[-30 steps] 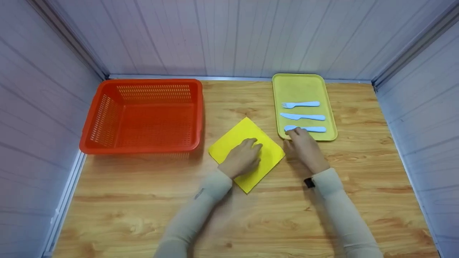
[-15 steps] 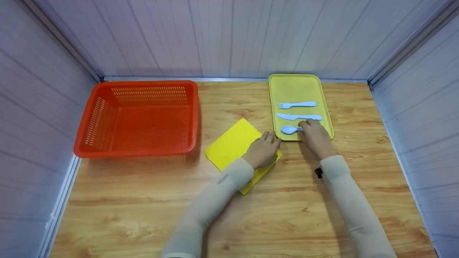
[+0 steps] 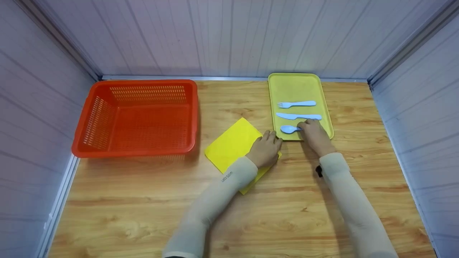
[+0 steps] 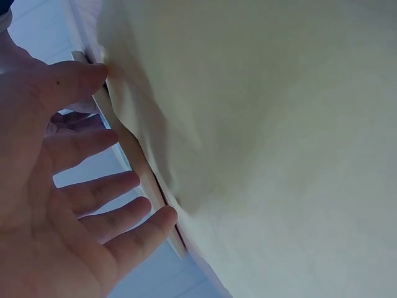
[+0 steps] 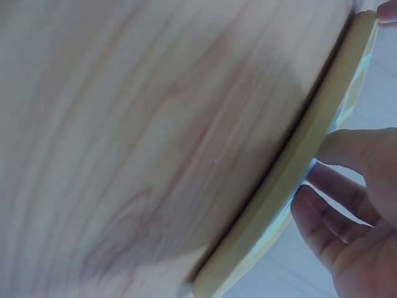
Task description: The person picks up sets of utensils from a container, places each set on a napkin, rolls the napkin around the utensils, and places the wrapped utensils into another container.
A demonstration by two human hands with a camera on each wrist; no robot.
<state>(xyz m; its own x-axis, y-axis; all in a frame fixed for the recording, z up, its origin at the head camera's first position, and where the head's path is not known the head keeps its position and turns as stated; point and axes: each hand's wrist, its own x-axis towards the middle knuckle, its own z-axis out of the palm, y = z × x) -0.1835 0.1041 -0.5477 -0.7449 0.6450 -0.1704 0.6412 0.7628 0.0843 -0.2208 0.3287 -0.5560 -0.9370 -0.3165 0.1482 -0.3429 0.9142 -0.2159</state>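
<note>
Right fingers (image 3: pixel 303 125) pinch spoon (image 3: pixel 289 129) on tray (image 3: pixel 296 86); left fingers (image 3: pixel 271 136) over yellow sheet (image 3: pixel 231 143)

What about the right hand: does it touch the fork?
No, the right hand is at the spoon, with the fork beyond the knife.

Pale grey sleeves (image 3: pixel 353 204), small dark lettering (image 3: pixel 227 176) near left cuff (image 3: pixel 246 170); black piece (image 3: pixel 318 171) beside right cuff (image 3: pixel 334 163); bare hands (image 3: pixel 265 149)

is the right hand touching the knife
Cannot tell. In the head view, the right hand comes up to the handle of the knife, but seen from above that may be overlap; the right wrist view does not show the knife clearly.
</note>
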